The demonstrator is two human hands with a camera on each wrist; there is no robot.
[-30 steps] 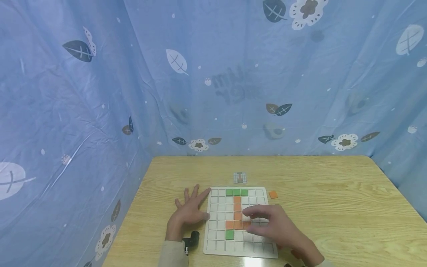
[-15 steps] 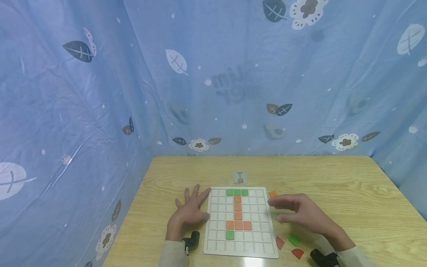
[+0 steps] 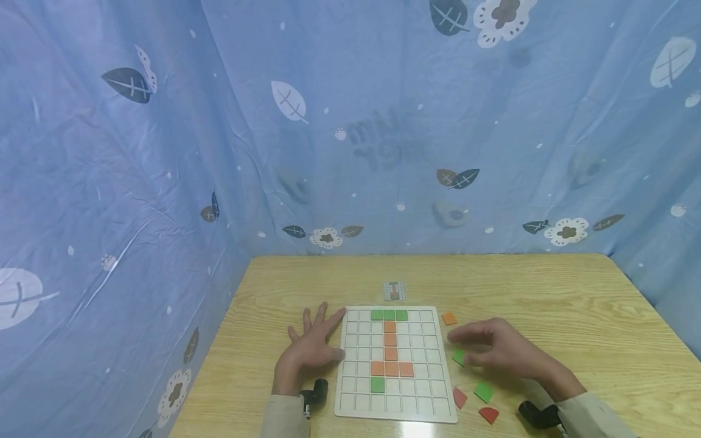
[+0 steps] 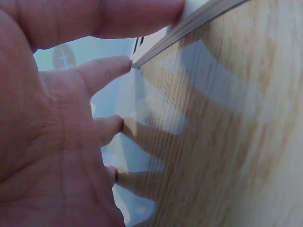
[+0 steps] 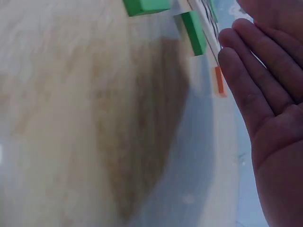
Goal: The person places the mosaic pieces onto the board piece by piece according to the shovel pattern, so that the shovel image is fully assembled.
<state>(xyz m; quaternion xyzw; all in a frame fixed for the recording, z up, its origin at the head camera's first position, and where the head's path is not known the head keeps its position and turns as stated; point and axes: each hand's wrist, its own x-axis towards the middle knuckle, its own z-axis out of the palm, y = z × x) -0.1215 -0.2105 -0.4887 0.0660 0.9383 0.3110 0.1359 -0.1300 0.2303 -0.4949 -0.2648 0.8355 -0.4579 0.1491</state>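
Observation:
A white grid board point(image 3: 427, 340) lies on the table, with green tiles point(image 3: 389, 316) along its top row and orange tiles point(image 3: 390, 340) running down the middle. Another green tile point(image 3: 377, 384) sits under the lower orange row. My left hand point(image 3: 311, 348) rests spread at the board's left edge, thumb and forefinger touching it. Just off the right edge, my right hand point(image 3: 501, 348) hovers with fingers extended and nothing between them. A loose green tile point(image 3: 458, 358) lies beside its thumb. In the right wrist view, green tiles point(image 5: 193, 33) appear near the fingertips.
Right of the board lie another loose green tile point(image 3: 484, 392), two red quarter-round pieces point(image 3: 489, 415) and an orange tile point(image 3: 449, 319). Behind the board is a small pattern card point(image 3: 394, 291). A blue printed curtain point(image 3: 350, 152) hangs around the table point(image 3: 547, 304).
My right hand has moved off the board to the right, leaving an orange tile uncovered in the lower row. Loose pieces beside the board have come into view. My left hand stays put.

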